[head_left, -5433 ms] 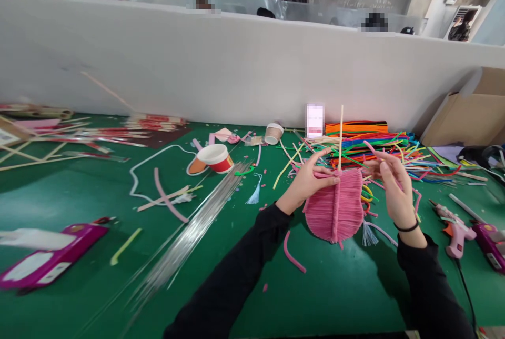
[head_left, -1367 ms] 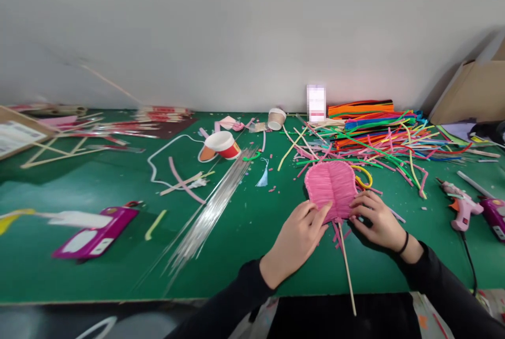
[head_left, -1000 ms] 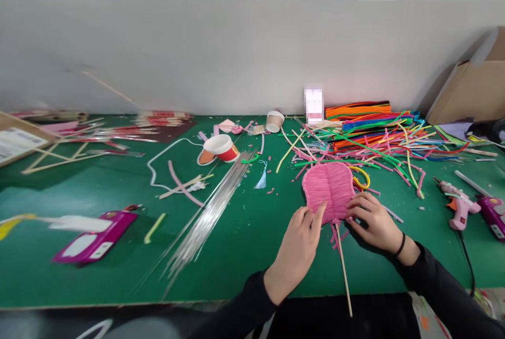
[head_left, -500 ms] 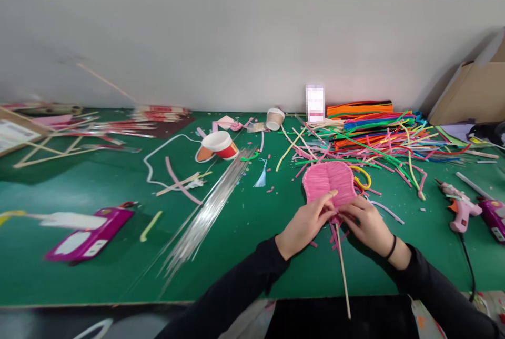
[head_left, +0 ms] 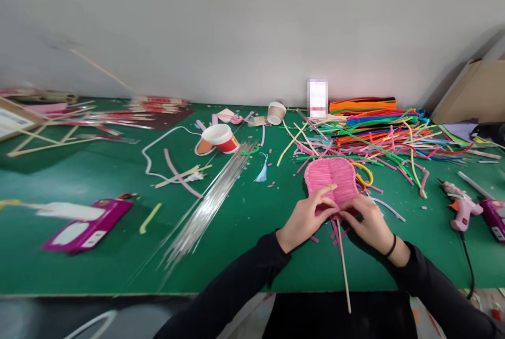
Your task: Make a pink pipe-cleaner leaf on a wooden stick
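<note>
A pink fan-shaped piece (head_left: pixel 330 178) made of pipe cleaners lies flat on the green table (head_left: pixel 98 170), with a thin wooden stick (head_left: pixel 344 268) running from its base toward me. My left hand (head_left: pixel 306 216) rests on its lower left, index finger stretched over the pink surface, other fingers curled at the base. My right hand (head_left: pixel 367 222) pinches the lower right edge, where the stick joins. Short pink ends (head_left: pixel 336 233) stick out below the base.
A heap of coloured pipe cleaners (head_left: pixel 379 136) lies behind the fan. Two glue guns (head_left: pixel 460 207) sit at the right. A bundle of thin metal wires (head_left: pixel 205 205), a red paper cup (head_left: pixel 221 139), a magenta box (head_left: pixel 84 228) and a cardboard box (head_left: pixel 473 97) lie around.
The fan was held upright in the air; now it lies flat with its stick toward me. In the last second both hands closed in on its base.
</note>
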### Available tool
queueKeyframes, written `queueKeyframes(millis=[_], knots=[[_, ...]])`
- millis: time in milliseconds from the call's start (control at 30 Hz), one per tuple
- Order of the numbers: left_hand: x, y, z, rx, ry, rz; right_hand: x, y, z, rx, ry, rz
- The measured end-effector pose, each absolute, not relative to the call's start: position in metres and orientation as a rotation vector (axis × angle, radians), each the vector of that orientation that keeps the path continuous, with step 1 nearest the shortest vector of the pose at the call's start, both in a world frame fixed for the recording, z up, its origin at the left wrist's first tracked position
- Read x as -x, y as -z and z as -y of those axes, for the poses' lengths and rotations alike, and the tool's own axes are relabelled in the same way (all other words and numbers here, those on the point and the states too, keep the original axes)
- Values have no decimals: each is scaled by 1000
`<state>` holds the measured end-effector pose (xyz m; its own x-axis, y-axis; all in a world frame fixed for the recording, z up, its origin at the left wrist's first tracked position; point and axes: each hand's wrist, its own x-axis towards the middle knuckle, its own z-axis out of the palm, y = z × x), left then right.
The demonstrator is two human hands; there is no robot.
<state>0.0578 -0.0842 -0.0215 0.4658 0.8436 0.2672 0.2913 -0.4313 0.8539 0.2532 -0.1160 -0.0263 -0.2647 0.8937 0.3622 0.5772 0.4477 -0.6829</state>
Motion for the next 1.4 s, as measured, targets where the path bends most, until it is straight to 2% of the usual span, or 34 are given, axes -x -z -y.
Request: queueKeyframes(millis=[300, 533, 900, 1400], knots=[[-58, 20, 84, -2070, -979, -913, -252, 24, 116, 1212, -577, 1962], [-61, 16, 86, -2168, -1045, -926, -251, 19, 112, 1351, -342, 2142], [-53, 12, 90, -2273, -1157, -947, -249, 23, 110, 1398, -352, 2178], [-53, 5, 94, -2463, -859, -959, -238, 22, 111, 1422, -367, 2169]])
